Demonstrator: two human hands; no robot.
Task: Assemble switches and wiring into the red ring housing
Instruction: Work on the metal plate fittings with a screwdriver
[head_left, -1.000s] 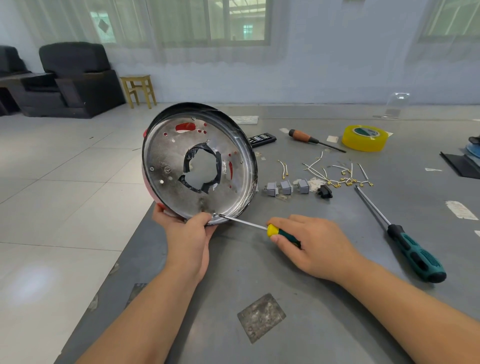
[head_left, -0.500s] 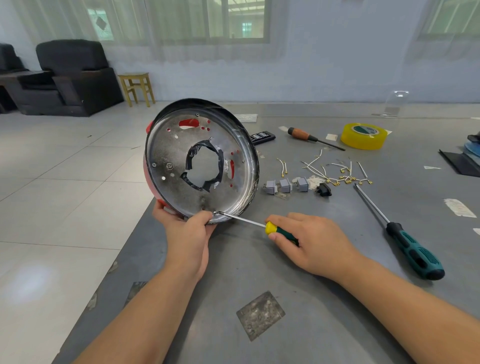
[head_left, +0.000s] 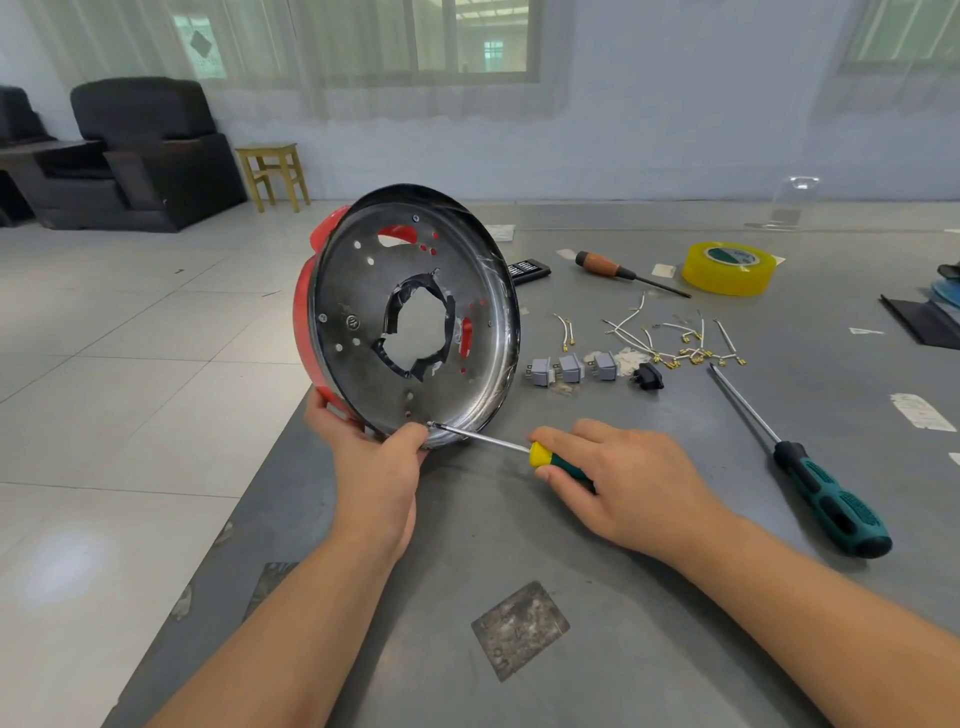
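Note:
The red ring housing (head_left: 301, 332) stands on edge at the table's left edge, its metal base plate (head_left: 363, 291) with a taped centre hole facing me. My left hand (head_left: 374, 462) grips its lower rim. My right hand (head_left: 623, 483) holds a small yellow-and-green screwdriver (head_left: 545, 456), whose tip touches the plate's bottom edge beside my left thumb. Three grey switches (head_left: 571, 368) and a black one (head_left: 648, 375) lie in a row to the right. Behind them lies a loose pile of white wires (head_left: 670, 340) with brass terminals.
On the grey table (head_left: 571, 597) lie a large teal-handled screwdriver (head_left: 810, 478), a wooden-handled screwdriver (head_left: 613, 269), a yellow tape roll (head_left: 730, 267) and a black remote (head_left: 530, 270). The table's left edge drops to tiled floor (head_left: 130, 389). A metal patch (head_left: 519, 629) sits near me.
The housing has turned a little, so more of its red side shows at the left. Both hands and the screwdriver tip stay in place on the lower rim.

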